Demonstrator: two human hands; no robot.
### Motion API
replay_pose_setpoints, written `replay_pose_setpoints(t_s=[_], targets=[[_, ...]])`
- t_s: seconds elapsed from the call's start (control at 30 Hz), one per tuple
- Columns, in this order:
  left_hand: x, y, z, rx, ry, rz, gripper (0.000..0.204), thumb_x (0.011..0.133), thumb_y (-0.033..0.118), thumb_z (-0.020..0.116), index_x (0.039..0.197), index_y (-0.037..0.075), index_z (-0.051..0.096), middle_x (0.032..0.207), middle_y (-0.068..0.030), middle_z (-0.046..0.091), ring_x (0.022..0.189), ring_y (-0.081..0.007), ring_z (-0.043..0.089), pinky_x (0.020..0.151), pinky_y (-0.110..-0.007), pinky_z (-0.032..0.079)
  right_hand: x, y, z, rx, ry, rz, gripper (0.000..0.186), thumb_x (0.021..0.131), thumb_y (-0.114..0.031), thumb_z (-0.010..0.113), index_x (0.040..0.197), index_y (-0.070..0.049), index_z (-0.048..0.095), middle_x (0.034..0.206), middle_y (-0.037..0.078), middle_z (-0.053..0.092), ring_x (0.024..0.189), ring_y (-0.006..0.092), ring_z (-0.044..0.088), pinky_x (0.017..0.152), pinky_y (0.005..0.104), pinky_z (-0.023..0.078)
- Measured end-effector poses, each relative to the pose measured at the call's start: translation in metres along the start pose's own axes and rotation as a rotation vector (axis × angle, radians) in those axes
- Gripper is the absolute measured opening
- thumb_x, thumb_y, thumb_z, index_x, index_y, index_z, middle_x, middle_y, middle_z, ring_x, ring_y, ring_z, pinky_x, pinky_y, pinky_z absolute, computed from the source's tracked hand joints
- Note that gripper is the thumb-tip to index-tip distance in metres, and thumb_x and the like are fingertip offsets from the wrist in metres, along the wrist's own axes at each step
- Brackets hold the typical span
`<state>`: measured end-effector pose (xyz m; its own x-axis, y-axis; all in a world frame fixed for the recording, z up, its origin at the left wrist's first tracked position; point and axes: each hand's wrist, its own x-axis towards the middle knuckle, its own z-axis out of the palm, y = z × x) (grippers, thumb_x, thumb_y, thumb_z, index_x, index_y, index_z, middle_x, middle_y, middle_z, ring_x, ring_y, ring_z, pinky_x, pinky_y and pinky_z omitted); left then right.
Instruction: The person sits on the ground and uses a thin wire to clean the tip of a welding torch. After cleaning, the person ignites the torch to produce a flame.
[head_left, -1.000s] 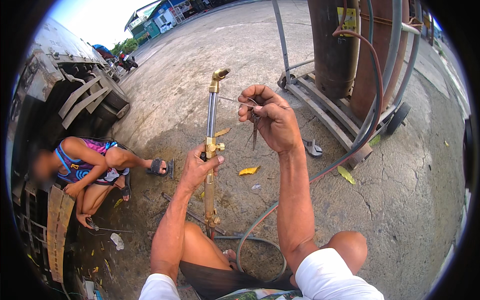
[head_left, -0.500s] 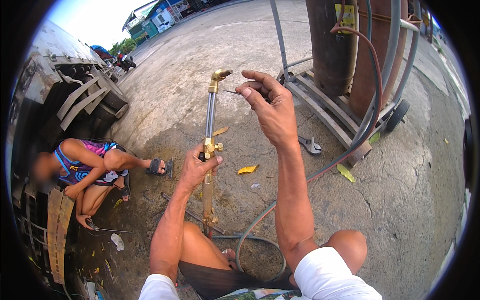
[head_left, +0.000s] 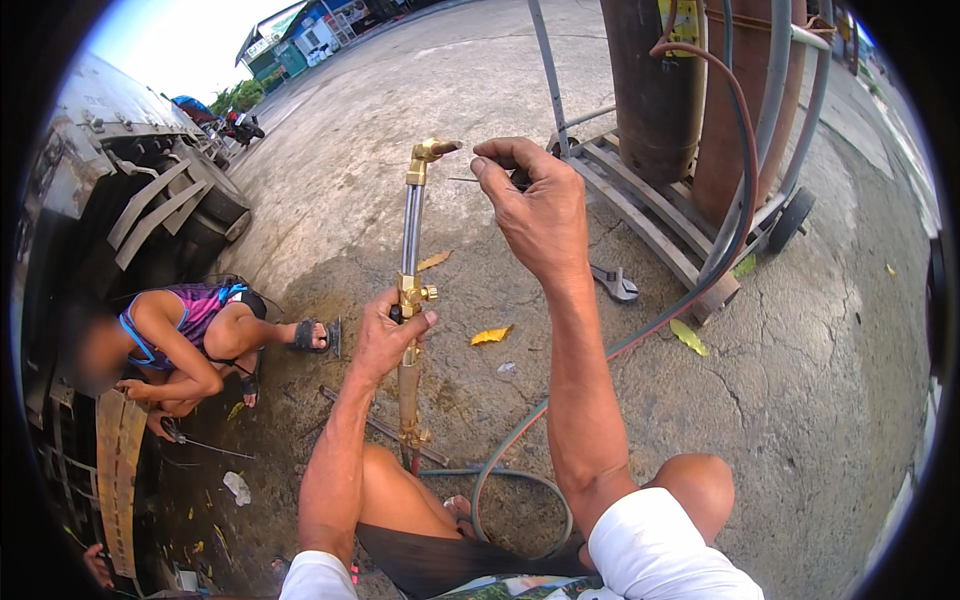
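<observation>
A brass cutting torch stands upright in front of me, its angled nozzle pointing right. My left hand is wrapped round its body, the thumb beside a brass valve knob. Just right of the nozzle, my right hand is closed in a pinch. A thin metal needle sticks out leftward from its fingers, apart from the torch; the rest of it is hidden in the hand. Red and green hoses run from the torch's lower end and loop on the ground.
Two tall gas cylinders stand on a wheeled cart at right. An adjustable wrench lies on the concrete near yellow leaves. At left, a co-worker squats beside a truck and leaf springs, holding a thin rod-like tool.
My right fingers have curled closer together, the needle still out beside the nozzle. The co-worker has leaned and shifted the rod-like tool. Another person's hand has appeared at lower left.
</observation>
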<state>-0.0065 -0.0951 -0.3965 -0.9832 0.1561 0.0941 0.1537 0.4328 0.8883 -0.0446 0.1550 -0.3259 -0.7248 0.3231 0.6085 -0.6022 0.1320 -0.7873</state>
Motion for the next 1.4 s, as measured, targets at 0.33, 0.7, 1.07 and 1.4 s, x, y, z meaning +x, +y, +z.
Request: replay_pose_setpoints(t_s=[0.33, 0.7, 1.07, 1.4], targets=[[-0.002, 0.003, 0.000, 0.054, 0.011, 0.010, 0.019, 0.089, 0.011, 0.079, 0.100, 0.004, 0.065, 0.072, 0.0003, 0.063, 0.062, -0.0098, 0.062, 0.058, -0.029, 0.051, 0.001, 0.003, 0.002, -0.045, 0.054, -0.089, 0.016, 0.095, -0.011, 0.070, 0.105, -0.002, 0.078, 0.090, 0.008, 0.077, 0.070, 0.0098, 0.065, 0.064, 0.0277, 0.053], [-0.001, 0.003, 0.000, 0.062, 0.001, 0.019, 0.020, 0.089, 0.013, 0.079, 0.101, 0.004, 0.066, 0.073, 0.0003, 0.062, 0.062, -0.0098, 0.061, 0.058, -0.029, 0.049, 0.001, 0.002, 0.001, -0.030, 0.027, -0.028, 0.016, 0.094, -0.012, 0.070, 0.105, -0.002, 0.078, 0.083, 0.005, 0.075, 0.067, 0.0086, 0.061, 0.060, 0.0275, 0.049], [-0.002, 0.000, 0.002, 0.135, 0.066, 0.060, 0.019, 0.089, 0.012, 0.077, 0.101, 0.003, 0.065, 0.072, 0.0010, 0.059, 0.065, -0.0081, 0.053, 0.058, -0.029, 0.044, 0.005, 0.006, -0.008, -0.238, 0.009, -0.222, 0.014, 0.093, -0.006, 0.069, 0.104, 0.000, 0.076, 0.094, 0.011, 0.076, 0.076, 0.0212, 0.071, 0.069, 0.0344, 0.054], [-0.003, 0.007, 0.002, 0.366, 0.227, 0.150, 0.021, 0.086, 0.012, 0.077, 0.091, 0.002, 0.060, 0.069, -0.0027, 0.054, 0.065, -0.0108, 0.046, 0.058, -0.034, 0.041, 0.006, 0.011, -0.014, -0.311, 0.013, -0.228, 0.011, 0.094, -0.005, 0.069, 0.102, 0.001, 0.072, 0.090, 0.017, 0.074, 0.078, 0.0302, 0.072, 0.071, 0.0384, 0.055]])
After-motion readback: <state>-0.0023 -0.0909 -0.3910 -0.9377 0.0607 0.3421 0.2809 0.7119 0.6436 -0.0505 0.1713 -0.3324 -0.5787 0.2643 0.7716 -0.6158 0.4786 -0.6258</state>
